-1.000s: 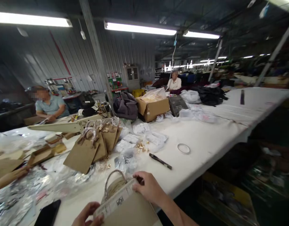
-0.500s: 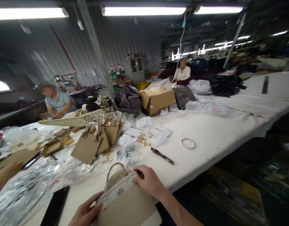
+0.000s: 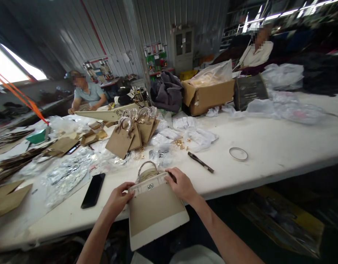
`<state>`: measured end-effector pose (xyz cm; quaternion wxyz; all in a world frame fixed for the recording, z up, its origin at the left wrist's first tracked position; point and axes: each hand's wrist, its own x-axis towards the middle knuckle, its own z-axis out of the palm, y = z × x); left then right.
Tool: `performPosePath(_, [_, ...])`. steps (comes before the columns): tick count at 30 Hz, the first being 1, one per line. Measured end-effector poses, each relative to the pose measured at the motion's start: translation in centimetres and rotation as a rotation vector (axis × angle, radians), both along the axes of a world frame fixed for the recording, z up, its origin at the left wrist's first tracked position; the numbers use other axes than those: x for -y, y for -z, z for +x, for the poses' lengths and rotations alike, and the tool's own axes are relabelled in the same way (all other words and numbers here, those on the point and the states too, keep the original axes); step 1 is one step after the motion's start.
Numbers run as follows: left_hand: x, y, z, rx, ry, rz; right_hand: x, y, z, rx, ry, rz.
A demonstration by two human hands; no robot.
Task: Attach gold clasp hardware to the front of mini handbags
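A beige and cream handbag panel [image 3: 156, 211] with a wrapped handle [image 3: 147, 164] and a small metal fitting hangs over the table's front edge. At its upper left corner, my left hand [image 3: 119, 198] pinches the rim between thumb and fingers. My right hand [image 3: 180, 183] grips the upper right corner the same way, with the thumb on the front face. Just beyond my right hand lies a dark pen-like tool [image 3: 200, 162]. A black phone [image 3: 93, 190] rests on the table to the left of my left hand.
Several brown bag pieces with wrapped handles [image 3: 121, 141] lean together mid-table, beside gold fittings [image 3: 180, 143] and plastic bags. A roll of tape [image 3: 238, 154] lies at right. Behind are a cardboard box [image 3: 213, 97] and two people, one at left [image 3: 89, 93], one at right [image 3: 257, 53].
The view has tilted down and swung left, showing more of the bag and table front. Both hands keep their hold on the bag. Another person's hand at far left is gone from view.
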<state>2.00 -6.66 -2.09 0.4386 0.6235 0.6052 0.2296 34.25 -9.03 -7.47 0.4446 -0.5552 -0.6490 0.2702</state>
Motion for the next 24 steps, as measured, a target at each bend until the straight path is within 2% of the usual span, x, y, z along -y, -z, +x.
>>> performPosePath(6, [-0.1,-0.2,0.2,0.024,-0.012,-0.048,0.3,0.3,-0.5,-0.015,0.029,0.03])
performPosePath(14, [0.3,0.6,-0.2,0.085,-0.042,-0.026,0.4,0.1,-0.7,-0.056,0.041,0.012])
performPosePath(24, [0.5,3.3,-1.1,0.107,-0.089,-0.015,-0.4,-0.4,-1.0,-0.016,0.015,-0.003])
